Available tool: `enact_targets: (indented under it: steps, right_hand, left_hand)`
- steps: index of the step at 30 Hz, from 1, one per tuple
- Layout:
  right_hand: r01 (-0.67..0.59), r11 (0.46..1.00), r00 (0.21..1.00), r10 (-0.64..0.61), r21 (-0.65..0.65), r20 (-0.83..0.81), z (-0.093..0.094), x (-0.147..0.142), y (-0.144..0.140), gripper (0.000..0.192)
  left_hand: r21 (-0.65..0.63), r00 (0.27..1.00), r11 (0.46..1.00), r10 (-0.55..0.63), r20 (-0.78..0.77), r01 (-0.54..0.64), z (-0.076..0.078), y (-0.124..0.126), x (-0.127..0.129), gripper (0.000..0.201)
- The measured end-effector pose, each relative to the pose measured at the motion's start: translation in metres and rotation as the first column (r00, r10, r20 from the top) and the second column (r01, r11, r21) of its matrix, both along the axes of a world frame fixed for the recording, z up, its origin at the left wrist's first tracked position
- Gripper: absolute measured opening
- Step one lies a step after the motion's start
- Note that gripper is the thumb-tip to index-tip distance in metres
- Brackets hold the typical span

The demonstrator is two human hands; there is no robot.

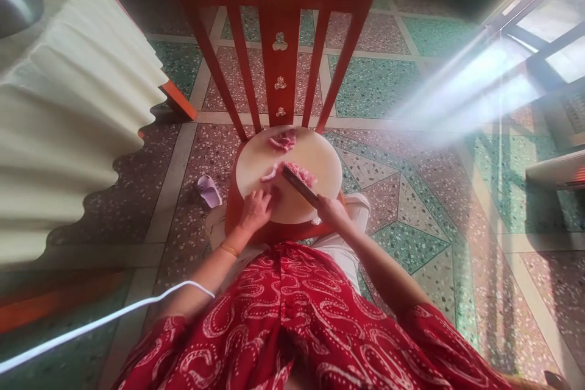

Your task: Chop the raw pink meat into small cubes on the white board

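A round pale cutting board (pixel 249 158) rests on the seat of a red wooden chair. My right hand (pixel 333 212) is wrapped round the handle of a cleaver (pixel 300 186), whose blade is seen nearly edge-on. Chopped pink meat (pixel 304 174) lies along the far side of the blade. To its left, a pale strip of meat (pixel 270 174) lies on the board. Another piece of raw meat (pixel 284 141) sits apart near the board's far edge. My left hand (pixel 258 207) is at the front left of the board, fingers curled downward; what is under them is hidden.
The chair's slatted back (pixel 280 61) rises behind the board. On the left hangs a cream tablecloth (pixel 105 122). A lilac slipper (pixel 209 191) lies on the patterned floor (pixel 370 85). A white cable (pixel 114 315) crosses by my left forearm.
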State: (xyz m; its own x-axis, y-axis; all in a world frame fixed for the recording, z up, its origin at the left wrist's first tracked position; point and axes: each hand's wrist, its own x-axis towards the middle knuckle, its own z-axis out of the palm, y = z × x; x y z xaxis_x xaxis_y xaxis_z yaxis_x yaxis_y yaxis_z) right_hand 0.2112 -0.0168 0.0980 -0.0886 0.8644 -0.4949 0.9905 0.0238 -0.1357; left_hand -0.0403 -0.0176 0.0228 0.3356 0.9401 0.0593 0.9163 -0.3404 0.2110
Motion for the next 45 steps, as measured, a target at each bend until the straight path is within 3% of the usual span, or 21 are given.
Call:
enact_targets:
  steps: [5, 11, 15, 19, 23, 26, 28, 30, 33, 36, 39, 42, 45]
  right_hand:
    - [0.003, 1.0, 1.0, -0.003, 0.024, 0.0, -0.001, -0.002, -0.003, 0.033]
    - [-0.012, 0.998, 1.0, 0.012, 0.06, -0.002, -0.004, -0.001, -0.005, 0.029]
    - [-0.021, 0.997, 1.0, 0.021, 0.079, 0.001, -0.006, -0.001, -0.005, 0.028]
    - [-0.017, 0.997, 1.0, 0.016, 0.075, 0.016, -0.003, -0.003, -0.005, 0.028]
    - [-0.025, 0.997, 1.0, 0.025, 0.067, -0.004, 0.001, -0.003, -0.004, 0.028]
    - [-0.009, 0.999, 1.0, 0.009, 0.041, 0.011, 0.002, -0.003, -0.004, 0.029]
    - [-0.005, 0.999, 1.0, 0.005, 0.031, 0.019, 0.001, -0.003, -0.003, 0.03]
    - [-0.011, 1.0, 1.0, 0.01, 0.023, 0.018, 0.0, -0.004, -0.003, 0.03]
    - [-0.022, 1.0, 1.0, 0.022, 0.013, 0.019, -0.001, -0.005, -0.004, 0.029]
    - [-0.048, 0.999, 0.998, 0.047, 0.012, 0.034, -0.001, -0.005, -0.005, 0.028]
    - [-0.09, 0.995, 0.995, 0.089, 0.033, 0.044, 0.002, -0.006, -0.005, 0.024]
    - [-0.11, 0.993, 0.993, 0.108, 0.049, 0.041, 0.01, -0.007, -0.006, 0.024]
    - [-0.103, 0.994, 0.993, 0.102, 0.025, 0.061, 0.021, -0.01, -0.008, 0.027]
  left_hand:
    - [0.049, 0.998, 0.999, 0.022, 0.057, -0.024, 0.004, 0.013, -0.002, 0.04]
    - [0.028, 0.982, 1.0, -0.013, 0.187, 0.008, 0.005, 0.02, 0.01, 0.023]
    - [0.064, 0.98, 0.988, 0.132, 0.151, -0.143, 0.004, 0.049, 0.009, 0.029]
    - [-0.075, 0.98, 0.985, 0.165, 0.113, -0.157, 0.008, 0.088, 0.002, 0.029]
    - [-0.213, 0.922, 0.94, 0.312, 0.231, -0.265, 0.016, 0.106, -0.01, 0.019]
    - [-0.287, 0.911, 0.926, 0.321, 0.26, -0.244, 0.017, 0.102, -0.02, 0.021]
    - [-0.167, 0.934, 0.949, 0.299, 0.197, -0.269, 0.017, 0.094, -0.024, 0.022]
    - [0.038, 0.945, 0.955, 0.286, 0.159, -0.295, 0.015, 0.082, -0.022, 0.029]
    - [0.192, 0.966, 0.966, 0.129, 0.223, -0.173, 0.011, 0.054, -0.005, 0.034]
    - [0.182, 0.951, 0.983, -0.047, 0.306, -0.01, 0.001, 0.029, 0.023, 0.029]
    - [0.166, 0.925, 0.986, -0.05, 0.377, -0.015, -0.012, 0.018, 0.045, 0.033]
    - [0.115, 0.912, 0.993, -0.061, 0.405, 0.015, -0.018, 0.019, 0.048, 0.038]
    - [0.091, 0.899, 0.991, -0.131, 0.418, 0.102, -0.017, 0.018, 0.036, 0.045]
